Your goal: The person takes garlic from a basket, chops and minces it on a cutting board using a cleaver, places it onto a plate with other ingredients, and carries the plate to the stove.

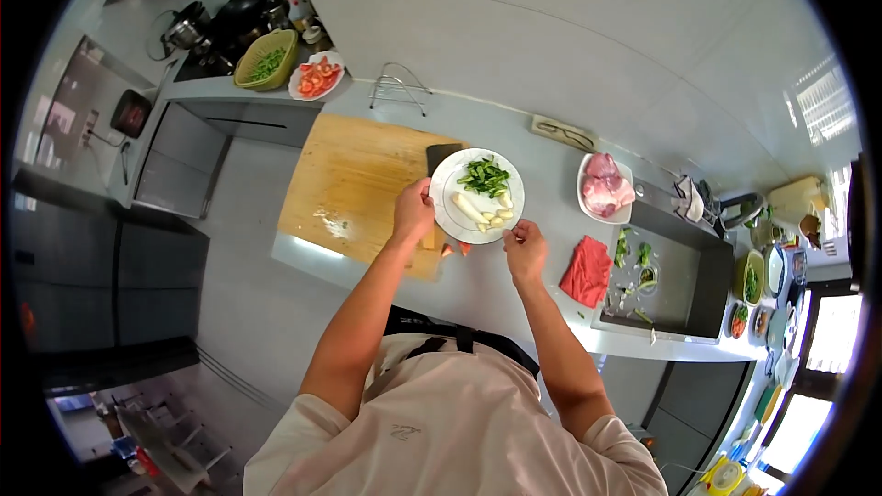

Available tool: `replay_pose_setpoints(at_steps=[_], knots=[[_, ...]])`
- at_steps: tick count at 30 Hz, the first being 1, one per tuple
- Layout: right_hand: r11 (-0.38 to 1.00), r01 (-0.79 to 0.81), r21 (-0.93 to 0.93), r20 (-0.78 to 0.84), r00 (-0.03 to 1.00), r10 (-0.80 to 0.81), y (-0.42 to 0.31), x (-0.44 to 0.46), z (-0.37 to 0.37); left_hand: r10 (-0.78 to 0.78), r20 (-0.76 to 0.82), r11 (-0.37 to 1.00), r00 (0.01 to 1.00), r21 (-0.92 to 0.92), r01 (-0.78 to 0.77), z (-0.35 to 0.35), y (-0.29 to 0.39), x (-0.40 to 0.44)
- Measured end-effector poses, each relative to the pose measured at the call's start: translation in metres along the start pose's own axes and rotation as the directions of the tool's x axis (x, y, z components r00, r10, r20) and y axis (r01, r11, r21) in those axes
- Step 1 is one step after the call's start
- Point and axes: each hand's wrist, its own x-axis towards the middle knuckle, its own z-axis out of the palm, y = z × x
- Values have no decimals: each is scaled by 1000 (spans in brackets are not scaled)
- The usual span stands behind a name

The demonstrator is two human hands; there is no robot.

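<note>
A round white plate [446, 220] is held between both hands over the right side of the wooden cutting board [354, 174]. My left hand [415, 211] grips its left rim, and my right hand [525, 248] pinches its lower right rim. Chopped green pieces [484, 176] lie on the upper part of the plate. Below them are a pale white stalk [469, 208] and several peeled garlic cloves [496, 219]. Behind the plate, a dark cleaver blade [441, 156] shows on the board, mostly covered. Small reddish scraps [464, 247] lie just below the plate.
Right of the plate are raw meat in a white dish [582, 186], a red cloth [586, 272] and a sink [680, 285] with green scraps. At the back left stand a plate of cut tomato [318, 77] and a basket of greens [241, 69]. A wire rack [399, 90] stands behind the board.
</note>
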Motion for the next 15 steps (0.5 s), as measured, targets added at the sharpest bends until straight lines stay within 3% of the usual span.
replay_pose_setpoints(at_steps=[2, 3, 7, 10, 11, 14, 15], knots=[[998, -4, -59, 29, 1000, 5, -11, 1, 31, 6, -7, 1000, 1000, -20, -6, -26, -24, 13], [997, 44, -64, 60, 997, -40, -12, 3, 49, -46, 31, 994, 998, 97, 43, -40, -39, 23], [999, 6, 47, 138, 990, -13, -37, 6, 117, -49, -20, 999, 999, 2, 49, -92, -78, 53], [1000, -21, -18, 134, 991, 24, -73, 3, 161, -77, 1, 995, 997, -69, 77, -123, -111, 88], [999, -35, -27, 135, 990, 38, -53, 18, 186, -80, 9, 996, 997, -47, 80, -134, -117, 99], [994, -105, -16, 67, 992, 106, -87, 18, 228, -98, 23, 995, 995, 2, 98, -159, -139, 135], [997, -32, -76, 44, 998, 36, -74, 29, 246, -106, 32, 994, 994, 9, 106, -166, -145, 144]])
